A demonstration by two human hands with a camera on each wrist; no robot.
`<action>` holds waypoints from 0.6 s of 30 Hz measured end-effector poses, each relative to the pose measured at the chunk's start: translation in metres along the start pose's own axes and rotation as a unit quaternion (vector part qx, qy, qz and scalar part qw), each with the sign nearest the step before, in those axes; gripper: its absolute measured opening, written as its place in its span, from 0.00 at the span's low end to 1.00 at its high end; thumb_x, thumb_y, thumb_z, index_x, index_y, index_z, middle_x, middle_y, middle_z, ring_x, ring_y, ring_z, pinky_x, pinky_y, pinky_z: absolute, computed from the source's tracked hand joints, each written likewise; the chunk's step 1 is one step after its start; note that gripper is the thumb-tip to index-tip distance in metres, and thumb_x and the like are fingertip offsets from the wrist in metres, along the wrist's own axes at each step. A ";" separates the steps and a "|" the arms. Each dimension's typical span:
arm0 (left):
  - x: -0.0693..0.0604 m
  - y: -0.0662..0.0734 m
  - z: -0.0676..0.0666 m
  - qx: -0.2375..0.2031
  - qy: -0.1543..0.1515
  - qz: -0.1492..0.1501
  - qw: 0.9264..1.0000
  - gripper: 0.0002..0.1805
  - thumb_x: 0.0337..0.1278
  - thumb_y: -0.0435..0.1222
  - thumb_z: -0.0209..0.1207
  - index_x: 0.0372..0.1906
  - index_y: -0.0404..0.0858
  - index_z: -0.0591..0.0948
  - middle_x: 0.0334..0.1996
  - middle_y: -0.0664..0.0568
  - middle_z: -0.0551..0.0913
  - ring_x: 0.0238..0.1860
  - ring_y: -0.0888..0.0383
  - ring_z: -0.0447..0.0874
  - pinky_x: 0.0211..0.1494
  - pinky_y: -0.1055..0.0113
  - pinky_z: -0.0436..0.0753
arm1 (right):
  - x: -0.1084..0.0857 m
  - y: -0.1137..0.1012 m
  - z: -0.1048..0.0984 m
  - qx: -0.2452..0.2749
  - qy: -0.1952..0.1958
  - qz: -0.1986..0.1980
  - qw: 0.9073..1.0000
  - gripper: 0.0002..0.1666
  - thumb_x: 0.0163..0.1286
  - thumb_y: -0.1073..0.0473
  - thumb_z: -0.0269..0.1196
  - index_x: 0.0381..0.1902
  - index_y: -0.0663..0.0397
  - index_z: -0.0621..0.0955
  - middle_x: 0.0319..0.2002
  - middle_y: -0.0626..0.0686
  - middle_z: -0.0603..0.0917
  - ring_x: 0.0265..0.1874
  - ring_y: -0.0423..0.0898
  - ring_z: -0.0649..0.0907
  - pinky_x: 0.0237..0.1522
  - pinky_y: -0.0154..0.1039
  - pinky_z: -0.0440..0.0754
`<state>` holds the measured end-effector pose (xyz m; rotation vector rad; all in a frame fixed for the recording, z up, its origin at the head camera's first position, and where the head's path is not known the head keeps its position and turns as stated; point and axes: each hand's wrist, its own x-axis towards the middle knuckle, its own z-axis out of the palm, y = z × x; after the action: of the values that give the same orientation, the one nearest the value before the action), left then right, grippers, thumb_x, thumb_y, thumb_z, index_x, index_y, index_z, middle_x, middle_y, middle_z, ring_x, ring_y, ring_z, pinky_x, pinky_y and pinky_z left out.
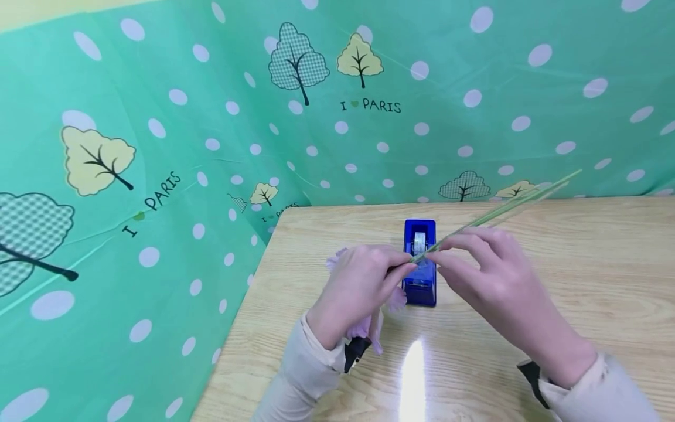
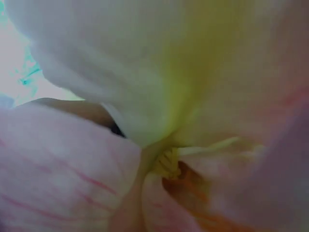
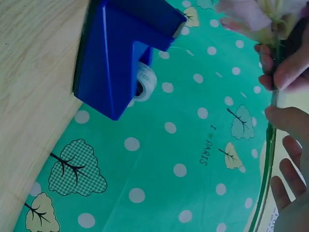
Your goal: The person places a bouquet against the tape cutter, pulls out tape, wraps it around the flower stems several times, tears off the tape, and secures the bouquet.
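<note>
Pale pink-lilac flowers [image 3: 251, 14] with long green stems [image 1: 501, 212] are held over the table. My left hand [image 1: 355, 284] pinches the stems just below the blossoms, which hang partly hidden under that hand and wrist. Close petals [image 2: 72, 174] with pink streaks fill the left wrist view, hiding the fingers there. My right hand [image 1: 501, 284] pinches the stems between thumb and fingertip a little further along, its other fingers loosely bent. Between the hands the stems look pale and shiny; whether tape is there I cannot tell. Beyond the fingertips, the stems slant up to the right.
A blue tape dispenser [image 1: 420, 293] stands on the wooden table [image 1: 596, 281] under the hands. Its roll of clear tape [image 3: 146, 82] shows in the right wrist view. A green dotted cloth [image 1: 337, 158] hangs behind the table and along its left side.
</note>
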<state>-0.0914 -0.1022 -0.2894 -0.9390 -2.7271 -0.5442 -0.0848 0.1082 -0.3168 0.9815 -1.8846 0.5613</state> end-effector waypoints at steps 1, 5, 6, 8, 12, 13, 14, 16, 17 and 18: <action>0.000 0.001 0.000 0.002 -0.005 0.001 1.000 0.11 0.69 0.42 0.59 0.43 0.42 0.89 0.34 0.56 0.89 0.29 0.65 0.86 0.35 0.75 0.83 | 0.000 -0.001 0.001 0.001 0.001 -0.004 1.000 0.21 0.80 0.55 0.49 0.38 0.55 0.87 0.38 0.57 0.84 0.40 0.59 0.79 0.42 0.47 0.72; 0.000 0.004 -0.001 -0.004 -0.024 -0.002 1.000 0.11 0.69 0.42 0.59 0.42 0.42 0.89 0.32 0.57 0.89 0.26 0.67 0.83 0.33 0.78 0.80 | -0.001 -0.002 0.003 0.018 0.006 -0.010 1.000 0.21 0.79 0.53 0.51 0.33 0.55 0.87 0.38 0.56 0.85 0.42 0.59 0.80 0.43 0.49 0.71; 0.001 0.004 -0.001 -0.007 -0.027 -0.003 1.000 0.11 0.69 0.42 0.59 0.41 0.42 0.89 0.31 0.58 0.88 0.25 0.68 0.81 0.32 0.79 0.79 | -0.001 -0.002 0.003 0.022 0.008 -0.011 1.000 0.21 0.79 0.53 0.52 0.32 0.55 0.87 0.37 0.56 0.85 0.42 0.59 0.80 0.43 0.49 0.71; 0.001 0.005 0.000 -0.007 -0.033 -0.003 0.999 0.10 0.68 0.42 0.60 0.40 0.43 0.89 0.29 0.59 0.87 0.23 0.69 0.78 0.31 0.80 0.77 | -0.002 -0.003 0.004 0.027 0.008 -0.010 1.000 0.21 0.79 0.53 0.52 0.32 0.56 0.87 0.37 0.55 0.86 0.42 0.58 0.81 0.43 0.48 0.71; 0.002 0.006 0.003 0.017 -0.042 -0.004 0.999 0.10 0.68 0.43 0.60 0.40 0.45 0.89 0.29 0.60 0.87 0.26 0.69 0.81 0.34 0.79 0.80 | -0.003 -0.003 0.005 0.033 0.007 -0.009 0.999 0.21 0.79 0.54 0.52 0.33 0.58 0.87 0.35 0.53 0.87 0.41 0.56 0.82 0.43 0.46 0.72; 0.002 0.006 0.004 0.025 -0.044 -0.005 0.999 0.10 0.68 0.43 0.60 0.41 0.46 0.89 0.29 0.60 0.87 0.27 0.69 0.82 0.35 0.79 0.80 | -0.003 -0.003 0.006 0.035 0.004 -0.008 0.999 0.21 0.79 0.54 0.51 0.34 0.58 0.87 0.35 0.52 0.87 0.41 0.55 0.82 0.44 0.45 0.73; 0.002 0.007 0.005 0.031 -0.047 -0.007 0.998 0.10 0.68 0.43 0.60 0.41 0.46 0.89 0.29 0.61 0.87 0.27 0.69 0.82 0.35 0.79 0.81 | -0.004 -0.003 0.006 0.036 0.003 -0.007 0.999 0.22 0.79 0.54 0.51 0.34 0.59 0.87 0.34 0.52 0.87 0.40 0.55 0.82 0.44 0.45 0.73; 0.002 0.008 0.006 0.042 -0.050 -0.011 0.998 0.09 0.68 0.43 0.60 0.42 0.47 0.89 0.29 0.61 0.87 0.27 0.69 0.82 0.36 0.79 0.81 | -0.005 -0.003 0.007 0.039 -0.002 -0.003 0.999 0.22 0.80 0.54 0.50 0.35 0.59 0.87 0.34 0.52 0.87 0.40 0.54 0.82 0.44 0.44 0.73; 0.002 0.008 0.007 0.047 -0.050 -0.012 0.998 0.09 0.68 0.43 0.60 0.42 0.47 0.89 0.29 0.61 0.87 0.27 0.69 0.82 0.36 0.79 0.81 | -0.006 -0.003 0.007 0.041 -0.005 0.000 0.999 0.23 0.80 0.54 0.50 0.35 0.59 0.87 0.34 0.52 0.87 0.40 0.54 0.82 0.45 0.44 0.73; 0.002 0.008 0.008 0.052 -0.049 -0.012 0.997 0.09 0.67 0.43 0.61 0.41 0.48 0.90 0.28 0.61 0.86 0.26 0.69 0.81 0.35 0.79 0.81 | -0.007 -0.003 0.008 0.043 -0.007 0.004 0.999 0.23 0.80 0.53 0.50 0.35 0.59 0.87 0.34 0.51 0.87 0.39 0.54 0.82 0.44 0.43 0.73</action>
<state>-0.0887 -0.0917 -0.2936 -0.9329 -2.8258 -0.3650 -0.0849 0.1040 -0.3266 1.0368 -1.8899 0.6472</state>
